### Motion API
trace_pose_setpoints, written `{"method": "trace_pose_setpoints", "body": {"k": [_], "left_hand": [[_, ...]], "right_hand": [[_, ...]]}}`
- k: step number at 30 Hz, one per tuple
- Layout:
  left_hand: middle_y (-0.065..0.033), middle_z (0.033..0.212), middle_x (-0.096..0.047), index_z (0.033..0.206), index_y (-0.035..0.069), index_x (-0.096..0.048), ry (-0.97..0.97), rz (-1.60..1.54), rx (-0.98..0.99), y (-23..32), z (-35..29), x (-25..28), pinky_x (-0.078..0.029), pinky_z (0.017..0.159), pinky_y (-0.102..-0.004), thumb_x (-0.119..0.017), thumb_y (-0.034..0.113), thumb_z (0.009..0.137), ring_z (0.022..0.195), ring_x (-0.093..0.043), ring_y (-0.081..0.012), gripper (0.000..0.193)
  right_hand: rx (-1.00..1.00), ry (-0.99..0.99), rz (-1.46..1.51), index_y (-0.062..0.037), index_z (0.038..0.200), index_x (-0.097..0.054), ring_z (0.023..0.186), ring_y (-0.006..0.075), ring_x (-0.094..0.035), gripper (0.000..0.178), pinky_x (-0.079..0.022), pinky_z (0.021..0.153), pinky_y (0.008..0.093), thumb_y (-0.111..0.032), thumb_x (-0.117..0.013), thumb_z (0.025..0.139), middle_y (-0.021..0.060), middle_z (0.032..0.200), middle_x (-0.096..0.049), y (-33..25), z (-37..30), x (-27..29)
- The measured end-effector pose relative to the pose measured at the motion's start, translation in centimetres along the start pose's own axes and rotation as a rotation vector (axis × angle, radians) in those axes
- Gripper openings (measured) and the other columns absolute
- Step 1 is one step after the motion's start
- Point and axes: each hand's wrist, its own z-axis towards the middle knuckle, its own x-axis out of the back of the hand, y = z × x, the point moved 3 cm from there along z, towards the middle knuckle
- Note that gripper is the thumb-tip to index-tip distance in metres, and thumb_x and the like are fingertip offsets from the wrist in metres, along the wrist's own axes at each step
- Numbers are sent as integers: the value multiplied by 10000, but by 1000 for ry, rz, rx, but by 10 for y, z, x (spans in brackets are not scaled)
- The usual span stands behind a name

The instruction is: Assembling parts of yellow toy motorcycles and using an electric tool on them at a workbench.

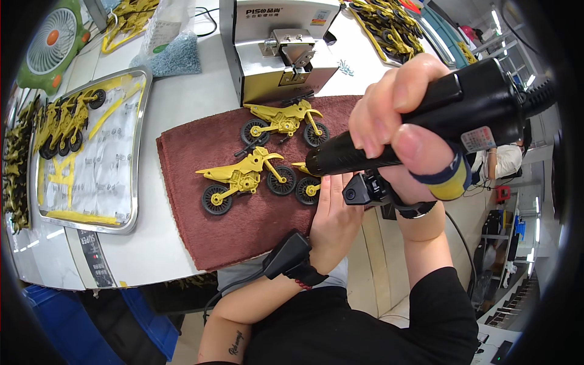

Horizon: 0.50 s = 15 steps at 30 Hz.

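Note:
My right hand is wrapped round a thick black electric screwdriver, its tip end slanting down to the left. Below that tip lies a yellow toy motorcycle with black wheels, mostly hidden by the tool and my fingers. My left hand steadies this motorcycle against the brown towel; some of its fingertips are hidden. Just left of it a second toy motorcycle lies on its side. A third toy motorcycle is farther back on the towel.
Behind the towel stands a metal screw-feeding machine. To the left is a metal tray with more yellow motorcycles, and beyond it a green fan. A bag of small bluish screws sits at the back. Another tray of motorcycles stands back right.

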Motion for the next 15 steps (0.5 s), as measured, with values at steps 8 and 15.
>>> {"method": "trace_pose_setpoints", "body": {"k": [8,15], "left_hand": [[-206,1226,-491,1182,-47,-515,4,-31,-4,2,-6,0,-383,936,-449,-529,200,776,1140,-462,-332,476],[-189,1353,-394,1312,-23,-386,-11,46,60,3,3,3,-284,1064,-367,-385,172,860,1256,-388,-283,492]], "right_hand": [[-58,-1,-60,-72,908,-451,580,132,-480,284,-415,576,262,-108,-654,713,59,691,-488,-2,1,-10],[192,105,341,-63,904,-473,705,121,-500,283,-399,621,262,-96,-639,677,16,796,-507,-38,-11,26]]}}
